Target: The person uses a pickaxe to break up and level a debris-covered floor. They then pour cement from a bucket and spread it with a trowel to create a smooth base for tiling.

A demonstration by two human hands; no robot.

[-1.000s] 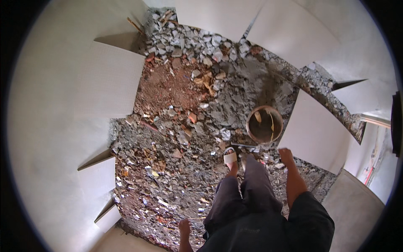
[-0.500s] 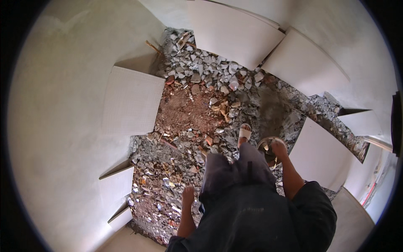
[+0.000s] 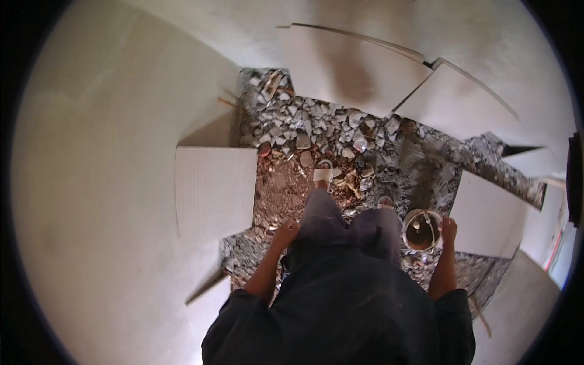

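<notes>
My left hand (image 3: 286,230) hangs beside my left thigh over the rubble (image 3: 281,182), its fingers curled with nothing visible in them. My right hand (image 3: 448,227) is at the right side of a round bucket (image 3: 420,239) with an upright handle and dark contents; its fingers are too blurred to read, and I cannot tell whether it touches the rim. A pale tile (image 3: 486,216) lies just right of the bucket. My left sandalled foot (image 3: 322,173) is on reddish debris, my right foot (image 3: 385,202) on dark, damp-looking ground.
Pale tiles or boards (image 3: 359,73) stand along the far side, and another (image 3: 215,188) on the left. Grey broken stones (image 3: 310,115) fill the ground before them. Plastered walls (image 3: 97,170) surround the rubble; a narrow strip of rubble (image 3: 511,179) runs along the right.
I have moved forward across the rubble, so the bucket is now beside my right leg. My left hand has come up toward my thigh, and my right hand has shifted right of the bucket's opening.
</notes>
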